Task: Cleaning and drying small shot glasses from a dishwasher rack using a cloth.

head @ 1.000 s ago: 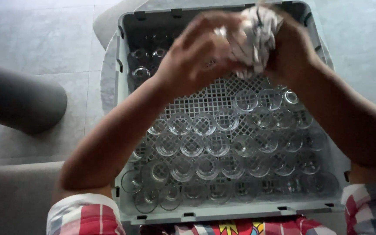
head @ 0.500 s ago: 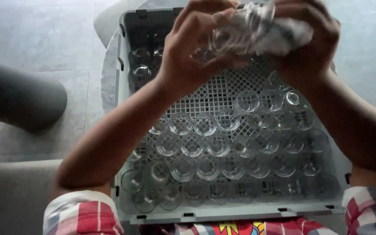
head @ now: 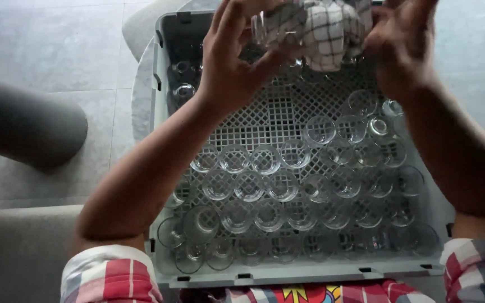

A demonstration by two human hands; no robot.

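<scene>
My left hand point(head: 237, 62) grips a clear drinking glass point(head: 268, 28) held up over the far half of a grey plastic rack point(head: 287, 112). A white cloth with dark checks point(head: 326, 31) is bunched around and into the glass. My right hand point(head: 402, 47) holds the cloth at its right side, fingers spread upward. Both hands hang above the rack, not touching it. Several rows of clear glasses point(head: 265, 188) stand in the near half of the rack, and two more glasses point(head: 182, 84) stand in the far left corner.
The rack has a lattice floor and rests on a pale round tabletop point(head: 141, 95). A dark grey cushioned seat point(head: 23, 129) is at the left, another grey seat edge point(head: 18, 252) at the lower left. Grey floor tiles lie beyond.
Both hands have lifted the glass and cloth higher toward the top edge. The cloth has turned in my right hand and now shows its check pattern.
</scene>
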